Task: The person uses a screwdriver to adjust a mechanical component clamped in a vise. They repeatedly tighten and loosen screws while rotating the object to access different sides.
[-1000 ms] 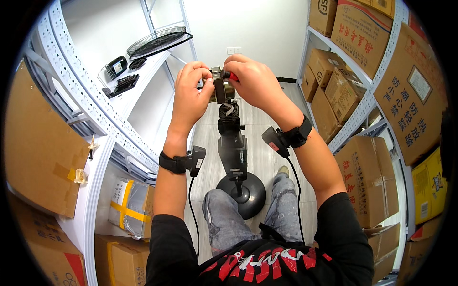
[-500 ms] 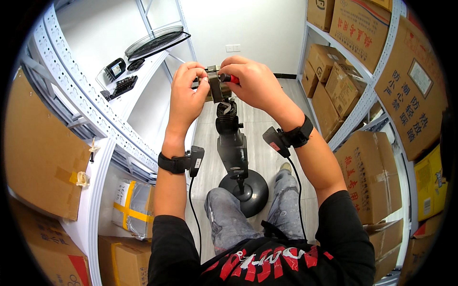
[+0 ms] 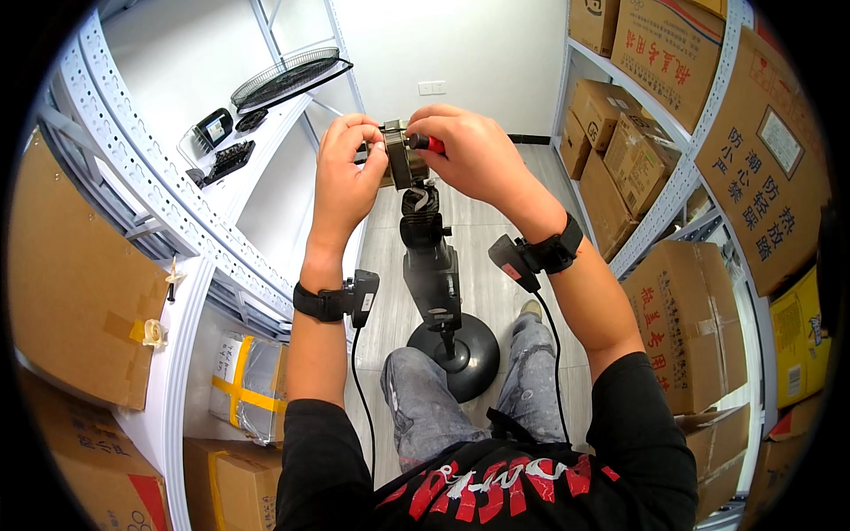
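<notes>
A black fan stand with a round base rests on my lap and rises toward my hands. At its top sits a small grey-brown motor block. My left hand grips the left side of that block. My right hand is closed around a red-handled screwdriver whose tip points left into the block. Both wrists carry black strap-on devices with cables.
A white metal shelf on the left holds a round wire fan grille and small black parts. Cardboard boxes fill the right shelving. More boxes and a taped bundle sit lower left. Grey floor runs ahead between the racks.
My hands and the top of the stand have risen slightly and drawn closer together. The grip on the motor block and the screwdriver stays the same.
</notes>
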### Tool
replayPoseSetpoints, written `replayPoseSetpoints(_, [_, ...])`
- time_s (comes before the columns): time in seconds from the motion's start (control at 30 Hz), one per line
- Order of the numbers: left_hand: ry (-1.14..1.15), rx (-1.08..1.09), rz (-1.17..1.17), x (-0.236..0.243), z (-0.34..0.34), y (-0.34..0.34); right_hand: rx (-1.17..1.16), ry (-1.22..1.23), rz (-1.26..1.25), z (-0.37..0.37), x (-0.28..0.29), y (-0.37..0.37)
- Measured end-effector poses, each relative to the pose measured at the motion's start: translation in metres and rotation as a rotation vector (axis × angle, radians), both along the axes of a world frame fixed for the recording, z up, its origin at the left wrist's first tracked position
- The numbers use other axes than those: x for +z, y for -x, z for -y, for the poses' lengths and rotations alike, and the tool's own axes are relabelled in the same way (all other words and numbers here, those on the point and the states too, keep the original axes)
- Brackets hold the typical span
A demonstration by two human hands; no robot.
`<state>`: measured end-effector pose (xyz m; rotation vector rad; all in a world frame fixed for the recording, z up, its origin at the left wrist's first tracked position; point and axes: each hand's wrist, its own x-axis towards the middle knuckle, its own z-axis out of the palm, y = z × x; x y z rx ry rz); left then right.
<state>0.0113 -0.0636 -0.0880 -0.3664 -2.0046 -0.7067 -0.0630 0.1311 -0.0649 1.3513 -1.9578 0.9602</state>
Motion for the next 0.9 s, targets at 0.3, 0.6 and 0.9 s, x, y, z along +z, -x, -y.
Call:
replayPoseSetpoints(0.3, [0.001,0.007,-0.001,-0.0003,0.0012,0.0000,0.031,0.009,-0.025,0.0003,-0.0017,0.0025])
replayPoseSetpoints(0.6, [-0.027,-0.009,-0.009,0.0012,-0.0002,-0.0024,0.014,-0.009,0.049,0.0002,0.0005,0.0001])
replayPoseSetpoints(0.9, [-0.015,-0.017,-0.004,0.0012,0.0016,-0.0013,0.016,-0.006,0.015,0.0033,0.0004,-0.0004])
